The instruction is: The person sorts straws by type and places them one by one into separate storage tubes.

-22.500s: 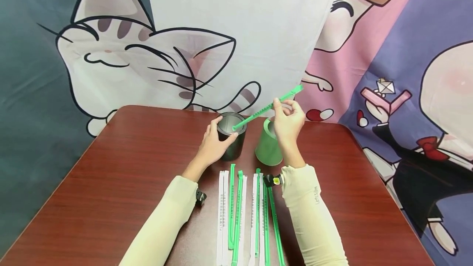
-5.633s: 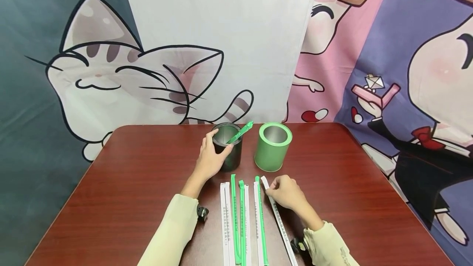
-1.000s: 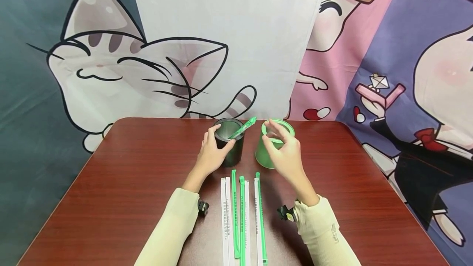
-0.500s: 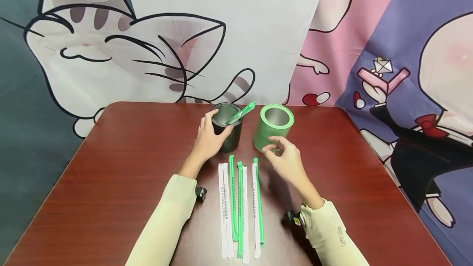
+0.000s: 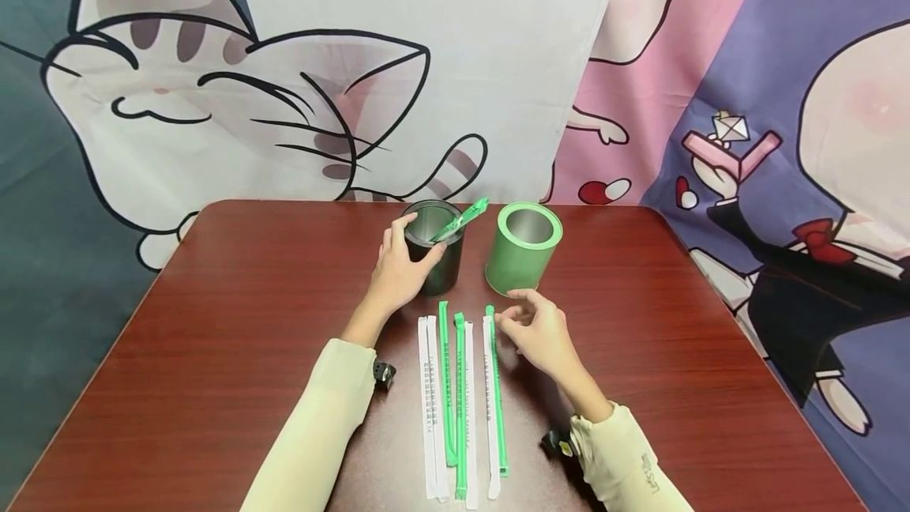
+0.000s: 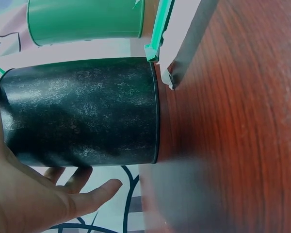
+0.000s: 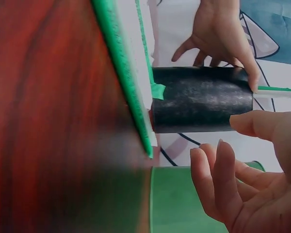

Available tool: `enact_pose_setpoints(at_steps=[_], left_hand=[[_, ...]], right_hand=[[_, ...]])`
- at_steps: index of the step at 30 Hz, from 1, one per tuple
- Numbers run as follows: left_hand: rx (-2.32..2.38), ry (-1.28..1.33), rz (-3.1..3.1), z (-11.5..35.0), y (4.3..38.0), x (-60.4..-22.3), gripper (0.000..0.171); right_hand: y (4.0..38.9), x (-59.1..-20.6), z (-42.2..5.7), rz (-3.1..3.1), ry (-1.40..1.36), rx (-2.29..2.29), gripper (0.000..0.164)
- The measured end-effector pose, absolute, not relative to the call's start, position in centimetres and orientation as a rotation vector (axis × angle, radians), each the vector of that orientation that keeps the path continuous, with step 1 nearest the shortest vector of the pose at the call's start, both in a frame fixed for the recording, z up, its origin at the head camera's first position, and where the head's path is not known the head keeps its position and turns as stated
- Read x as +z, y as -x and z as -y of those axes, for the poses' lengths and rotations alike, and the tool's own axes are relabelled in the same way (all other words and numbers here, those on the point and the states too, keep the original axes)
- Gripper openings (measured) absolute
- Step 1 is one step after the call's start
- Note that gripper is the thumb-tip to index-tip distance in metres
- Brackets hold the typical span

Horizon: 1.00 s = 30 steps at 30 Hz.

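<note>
My left hand (image 5: 401, 263) grips the black can (image 5: 442, 269) near its rim, fingers on the left and thumb on the near side. Green-wrapped straws (image 5: 465, 218) lean out of that can to the right. To its right stands the green can (image 5: 519, 263), upright. My right hand (image 5: 536, 330) hovers by the top of the rightmost green-wrapped straw (image 5: 500, 409), which lies along a white-wrapped straw (image 5: 490, 417). In the right wrist view, thumb and fingers of the right hand (image 7: 252, 179) are apart with nothing between them.
Left of that pair lie more wrapped straws side by side on the table (image 5: 249, 354), white ones (image 5: 430, 417) and green ones (image 5: 460, 417). A printed cloth (image 5: 320, 101) with cartoon figures hangs behind the table's far edge.
My right hand, pinching a white-wrapped straw 5.6 s ago, was over the green can 1.0 s ago. It has since come back to the straws; that straw has left the table. My left hand stays put.
</note>
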<state>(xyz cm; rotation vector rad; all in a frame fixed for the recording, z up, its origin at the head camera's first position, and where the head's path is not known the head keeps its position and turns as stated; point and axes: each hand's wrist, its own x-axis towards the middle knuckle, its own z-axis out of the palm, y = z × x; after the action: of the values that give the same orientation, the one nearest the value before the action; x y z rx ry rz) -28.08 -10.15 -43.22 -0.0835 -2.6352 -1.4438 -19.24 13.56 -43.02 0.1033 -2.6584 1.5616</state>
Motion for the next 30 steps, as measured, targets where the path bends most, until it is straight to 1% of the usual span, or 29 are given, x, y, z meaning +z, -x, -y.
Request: enact_pose_setpoints(at_steps=[8,16,30], left_hand=[[-1.441,0.072,2.631,10.1,27.9,-43.2,0.073],[-1.439,0.083,2.616,10.0,28.0,-43.4,0.073],[-1.435,0.08,2.634,10.1,28.1,-43.4,0.073]], right_hand=[[19.4,-44.7,-13.6,2.721,-0.134,1.452,0.038],[19.7,-46.0,-13.7,2.795,-0.114,1.416,0.028],[19.9,-46.5,-13.3,2.834,-0.075,1.347,0.029]])
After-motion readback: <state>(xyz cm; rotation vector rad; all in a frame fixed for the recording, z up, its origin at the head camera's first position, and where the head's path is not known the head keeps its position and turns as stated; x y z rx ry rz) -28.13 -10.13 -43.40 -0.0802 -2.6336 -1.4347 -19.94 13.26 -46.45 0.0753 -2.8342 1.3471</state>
